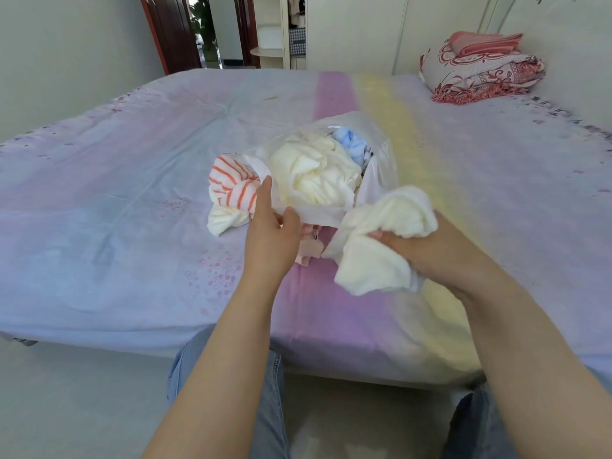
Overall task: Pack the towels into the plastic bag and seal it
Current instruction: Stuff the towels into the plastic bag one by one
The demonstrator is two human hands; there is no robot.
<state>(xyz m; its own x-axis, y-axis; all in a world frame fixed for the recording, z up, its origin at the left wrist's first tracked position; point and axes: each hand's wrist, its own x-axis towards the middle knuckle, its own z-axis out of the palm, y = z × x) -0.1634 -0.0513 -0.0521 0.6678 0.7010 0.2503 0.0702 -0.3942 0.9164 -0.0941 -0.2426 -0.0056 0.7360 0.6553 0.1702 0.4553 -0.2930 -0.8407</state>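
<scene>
**Clear plastic bag half packed, one cream towel in hand**

Orange-striped towel (231, 187) lies on the bed (99, 193) at left, touching the bag's left side, outside it. Left hand (273, 226) pinches the near rim of the plastic bag (381, 154) between thumb and fingers, holding the mouth open. Bag lies mid-bed, mouth facing the person. Inside: a bunched cream towel (314, 173) and a light blue towel (351, 144) further back. A small pink cloth (309, 248) sits on the bed just under the rim, beside the left hand. Right hand (417, 246) grips a second cream towel (381, 246), fingers curled round it, just right of the bag mouth, outside it. Far right, a folded red-patterned quilt (480, 71) rests at the bed's back corner, well apart from the bag.
</scene>
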